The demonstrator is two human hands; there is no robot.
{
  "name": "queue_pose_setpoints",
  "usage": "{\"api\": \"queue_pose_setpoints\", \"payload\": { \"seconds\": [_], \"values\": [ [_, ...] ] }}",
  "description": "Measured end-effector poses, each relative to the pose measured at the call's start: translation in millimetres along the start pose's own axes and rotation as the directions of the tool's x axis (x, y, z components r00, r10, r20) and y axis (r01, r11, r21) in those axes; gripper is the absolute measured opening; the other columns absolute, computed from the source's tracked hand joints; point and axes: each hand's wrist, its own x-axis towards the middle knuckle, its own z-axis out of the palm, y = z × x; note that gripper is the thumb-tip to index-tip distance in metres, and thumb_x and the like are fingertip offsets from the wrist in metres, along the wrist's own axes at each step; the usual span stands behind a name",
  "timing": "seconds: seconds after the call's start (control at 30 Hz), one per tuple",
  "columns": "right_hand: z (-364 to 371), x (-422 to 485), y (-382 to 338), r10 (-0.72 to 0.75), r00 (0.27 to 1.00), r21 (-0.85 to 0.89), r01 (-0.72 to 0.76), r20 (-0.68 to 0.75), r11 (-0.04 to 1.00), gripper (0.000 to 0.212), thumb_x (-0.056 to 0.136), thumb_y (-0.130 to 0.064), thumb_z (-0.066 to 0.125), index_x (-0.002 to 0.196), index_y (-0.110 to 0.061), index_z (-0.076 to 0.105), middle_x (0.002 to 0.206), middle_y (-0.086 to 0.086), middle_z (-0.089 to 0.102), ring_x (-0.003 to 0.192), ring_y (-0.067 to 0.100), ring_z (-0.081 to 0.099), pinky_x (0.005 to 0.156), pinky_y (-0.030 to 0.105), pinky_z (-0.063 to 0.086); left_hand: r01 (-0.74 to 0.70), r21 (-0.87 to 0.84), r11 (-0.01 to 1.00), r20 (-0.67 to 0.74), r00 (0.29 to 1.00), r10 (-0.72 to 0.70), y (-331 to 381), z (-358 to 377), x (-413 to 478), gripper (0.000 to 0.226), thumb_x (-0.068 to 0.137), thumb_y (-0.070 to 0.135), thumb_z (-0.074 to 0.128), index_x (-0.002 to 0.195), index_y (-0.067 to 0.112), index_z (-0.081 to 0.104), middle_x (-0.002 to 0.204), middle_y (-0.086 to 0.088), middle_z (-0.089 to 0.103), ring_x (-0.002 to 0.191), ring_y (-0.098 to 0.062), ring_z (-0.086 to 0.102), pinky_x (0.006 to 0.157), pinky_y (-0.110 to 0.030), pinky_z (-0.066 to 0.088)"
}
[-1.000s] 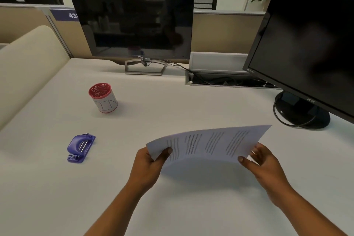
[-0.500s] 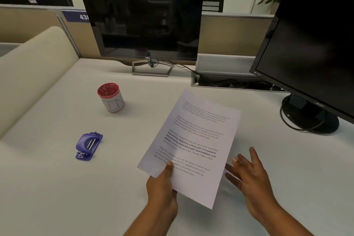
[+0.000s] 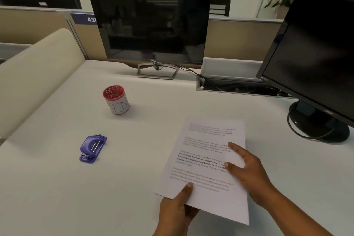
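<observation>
Printed sheet (image 3: 206,159) at 5 o'clock on the desk (image 3: 57,188) — light, limp, easily creased, best taken at the edges. Its 7 o'clock corner is pinched by the left hand (image 3: 176,212); the right hand (image 3: 249,170) is laid flat on it.

Only your head cam here: close above and behind your left hand (image 3: 176,210) pinching the sheet (image 3: 206,138), facing forward-down.

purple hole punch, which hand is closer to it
Left. The left hand pinches the paper at its near corner, right of the purple hole punch; the right hand rests on the sheet's right half, farther away.
</observation>
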Motion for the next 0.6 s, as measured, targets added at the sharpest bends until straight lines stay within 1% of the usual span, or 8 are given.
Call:
{"api": "queue_pose_setpoints", "payload": {
  "seconds": [0.07, 0.13, 0.23, 0.3, 0.37, 0.47, 0.53, 0.6],
  "values": [
    [-8, 4, -2, -0.013, 1.0, -0.038, 0.013, 0.022, 0.999, 0.062, 0.084, -0.002, 0.074, 0.131, -0.039, 0.056, 0.127, -0.012, 0.064, 0.106, 0.003, 0.066, 0.098, 0.035, 0.053, 0.002, 0.104, 0.995, -0.021, 1.0, 0.001, 5, -8, 0, 0.053, 0.058, 0.026, 0.081, 0.108, 0.016, 0.068, 0.087, -0.008, 0.08, 0.07, -0.026, 0.076, 0.054, -0.034, 0.057],
    [-15, 8, -2, -0.026, 0.999, -0.053, 0.028, 0.044, 0.998, 0.064, 0.083, -0.002, 0.075, 0.129, -0.042, 0.056, 0.128, -0.014, 0.063, 0.108, 0.001, 0.065, 0.1, 0.034, 0.051, -0.009, 0.159, 0.987, -0.087, 0.996, 0.023, 17, -19, 6, 0.045, 0.063, 0.036, 0.078, 0.101, 0.013, 0.07, 0.078, -0.006, 0.079, 0.062, -0.024, 0.074, 0.05, -0.031, 0.055],
    [-23, 15, -2, -0.033, 0.997, -0.075, 0.038, 0.066, 0.996, 0.065, 0.08, -0.007, 0.078, 0.13, -0.042, 0.058, 0.131, -0.015, 0.062, 0.112, 0.005, 0.065, 0.102, 0.036, 0.05, -0.093, 0.207, 0.974, -0.197, 0.971, 0.134, 49, -39, 21, 0.028, 0.086, 0.034, 0.067, 0.1, 0.01, 0.068, 0.085, -0.009, 0.078, 0.066, -0.025, 0.073, 0.055, -0.032, 0.054],
    [-29, 18, -3, -0.04, 0.996, -0.084, 0.047, 0.086, 0.995, 0.065, 0.076, -0.013, 0.08, 0.128, -0.047, 0.06, 0.129, -0.017, 0.064, 0.109, 0.005, 0.067, 0.098, 0.033, 0.053, -0.205, 0.298, 0.932, -0.257, 0.924, 0.285, 74, -55, 34, 0.016, 0.092, 0.026, 0.065, 0.097, 0.011, 0.069, 0.089, -0.01, 0.078, 0.076, -0.027, 0.074, 0.061, -0.034, 0.054],
    [-32, 22, -6, -0.05, 0.991, -0.098, 0.063, 0.122, 0.993, 0.068, 0.068, -0.022, 0.082, 0.126, -0.052, 0.061, 0.126, -0.02, 0.067, 0.109, 0.004, 0.067, 0.096, 0.032, 0.054, -0.321, 0.433, 0.843, -0.285, 0.838, 0.465, 105, -70, 46, 0.006, 0.094, 0.018, 0.063, 0.093, 0.015, 0.069, 0.089, -0.009, 0.076, 0.082, -0.027, 0.074, 0.064, -0.034, 0.054],
    [-32, 29, -8, -0.059, 0.982, -0.111, 0.08, 0.177, 0.991, 0.072, 0.063, -0.025, 0.082, 0.125, -0.056, 0.06, 0.127, -0.025, 0.066, 0.117, 0.005, 0.063, 0.1, 0.035, 0.048, -0.429, 0.617, 0.66, -0.318, 0.632, 0.707, 160, -93, 65, 0.006, 0.091, 0.014, 0.064, 0.088, 0.017, 0.067, 0.089, -0.011, 0.073, 0.079, -0.03, 0.071, 0.069, -0.036, 0.054],
    [-31, 35, -7, -0.049, 0.981, -0.091, 0.067, 0.186, 0.994, 0.072, 0.065, -0.022, 0.081, 0.127, -0.052, 0.06, 0.129, -0.022, 0.066, 0.119, 0.007, 0.063, 0.101, 0.039, 0.047, -0.408, 0.747, 0.525, -0.323, 0.467, 0.823, 192, -109, 79, 0.003, 0.09, 0.019, 0.064, 0.091, 0.017, 0.066, 0.091, -0.011, 0.072, 0.08, -0.029, 0.068, 0.075, -0.039, 0.052],
    [-30, 41, -5, -0.044, 0.982, -0.077, 0.059, 0.182, 0.995, 0.072, 0.066, -0.02, 0.081, 0.129, -0.048, 0.06, 0.129, -0.021, 0.066, 0.117, 0.005, 0.063, 0.101, 0.038, 0.049, -0.338, 0.834, 0.436, -0.3, 0.386, 0.872, 217, -123, 94, 0.01, 0.088, 0.026, 0.063, 0.094, 0.018, 0.065, 0.093, -0.003, 0.07, 0.086, -0.028, 0.066, 0.078, -0.037, 0.049]
  ]
}}
